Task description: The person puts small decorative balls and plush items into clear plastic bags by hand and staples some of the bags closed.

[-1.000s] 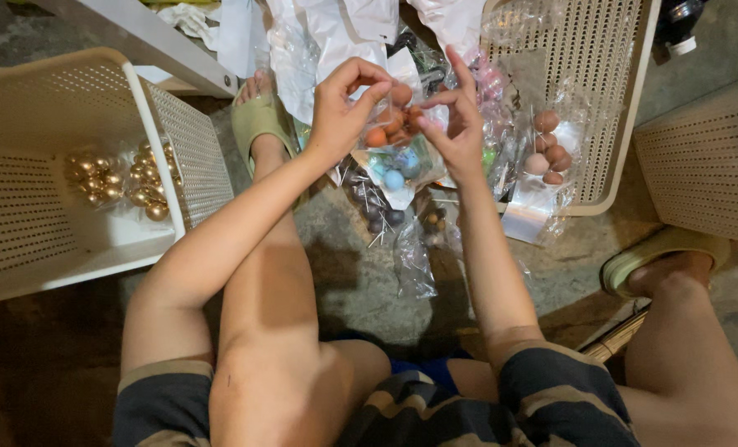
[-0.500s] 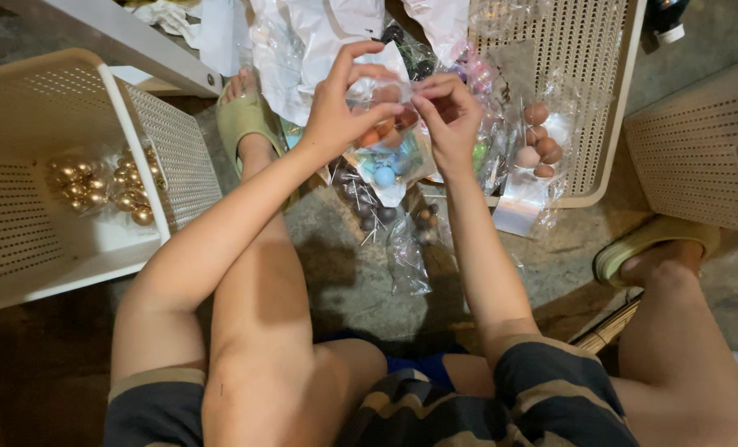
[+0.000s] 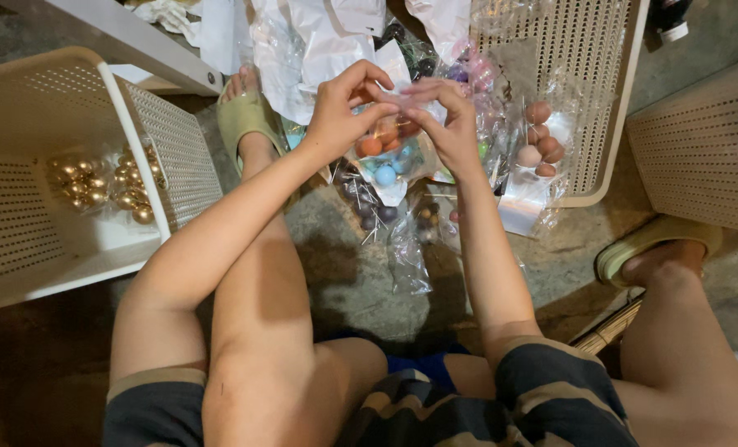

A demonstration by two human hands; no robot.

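Pinching the top of a clear plastic bag [image 3: 389,153] of coloured balls, the left hand [image 3: 340,112] and right hand [image 3: 447,124] hold it above the floor; it looks light, floppy and slippery, best gripped at its neck.

My left hand [image 3: 340,112] and right hand [image 3: 447,124] pinched the top of a clear bag [image 3: 389,153] of orange and blue balls between them. Gold balls [image 3: 96,186] lay in the cream basket [image 3: 21,248] at my left; pink balls [image 3: 538,136] sat bagged against another basket [image 3: 600,99].
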